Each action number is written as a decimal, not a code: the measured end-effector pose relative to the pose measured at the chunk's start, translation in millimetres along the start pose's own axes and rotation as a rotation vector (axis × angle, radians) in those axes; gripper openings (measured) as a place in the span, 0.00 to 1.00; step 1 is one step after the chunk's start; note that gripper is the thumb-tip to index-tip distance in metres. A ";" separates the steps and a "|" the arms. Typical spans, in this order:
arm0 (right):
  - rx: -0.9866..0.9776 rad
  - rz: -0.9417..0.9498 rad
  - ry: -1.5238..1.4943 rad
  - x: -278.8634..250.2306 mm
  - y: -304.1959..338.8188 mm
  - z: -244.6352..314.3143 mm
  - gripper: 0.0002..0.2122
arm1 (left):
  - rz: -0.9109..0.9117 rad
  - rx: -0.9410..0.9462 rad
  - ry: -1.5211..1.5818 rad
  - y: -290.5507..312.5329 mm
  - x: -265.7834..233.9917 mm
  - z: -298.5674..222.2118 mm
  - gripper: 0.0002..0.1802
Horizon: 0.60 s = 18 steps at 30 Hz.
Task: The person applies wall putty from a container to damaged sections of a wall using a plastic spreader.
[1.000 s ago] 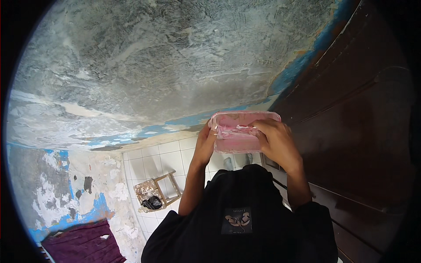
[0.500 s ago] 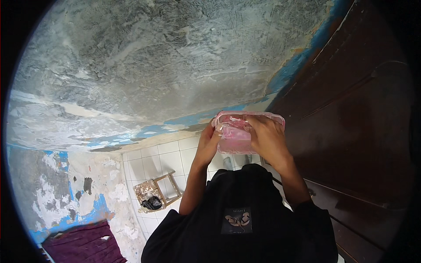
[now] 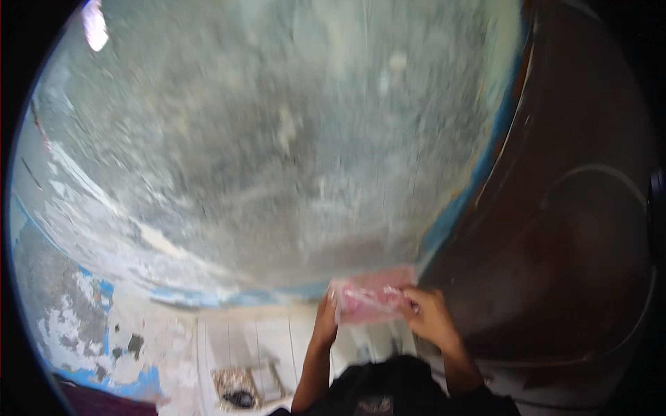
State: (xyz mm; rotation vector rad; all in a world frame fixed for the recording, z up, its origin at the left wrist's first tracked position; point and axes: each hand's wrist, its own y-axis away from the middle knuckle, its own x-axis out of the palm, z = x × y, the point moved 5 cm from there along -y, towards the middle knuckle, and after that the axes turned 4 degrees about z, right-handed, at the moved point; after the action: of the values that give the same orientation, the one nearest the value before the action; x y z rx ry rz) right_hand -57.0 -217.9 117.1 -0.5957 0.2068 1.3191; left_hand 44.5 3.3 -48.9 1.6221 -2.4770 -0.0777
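A pink, see-through plastic tub (image 3: 368, 317) with whitish smears inside is held up in front of me, low in the head view. My left hand (image 3: 326, 320) grips its left side, fingers against the wall. At the tub's right end is my right hand (image 3: 433, 317), its fingers curled and pressed together by the rim. Whatever those fingers hold is hidden and blurred. A pale, paste-like streak (image 3: 364, 299) shows across the tub's inside.
Ahead rises a grey, patchily plastered wall (image 3: 277, 139) with blue paint along its edges. A dark brown wooden panel (image 3: 555, 263) stands close on the right. On the white tiled floor (image 3: 277, 340), a spattered stool (image 3: 236, 381) carries a black bundle.
The view has tipped up, so more wall shows and the tub and hands sit lower. My right hand has drawn back from inside the tub to its right end.
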 end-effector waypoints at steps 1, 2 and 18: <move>0.025 -0.038 -0.089 -13.6 -6.0 14.9 0.09 | 0.084 0.159 -0.362 0.4 8.7 -31.3 0.32; 0.034 -0.059 -0.093 -24.3 -7.1 14.5 0.10 | 0.062 0.113 -0.129 1.3 8.2 -36.2 0.32; -0.942 -1.085 0.364 -232.1 -144.6 217.6 0.19 | -0.011 0.141 0.011 -13.9 -32.3 17.3 0.33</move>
State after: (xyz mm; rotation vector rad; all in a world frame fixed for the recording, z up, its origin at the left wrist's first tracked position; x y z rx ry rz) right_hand -20.1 -319.4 449.4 -1.4765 -0.4430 0.1588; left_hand 66.5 26.3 -71.7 1.6848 -2.5168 0.1058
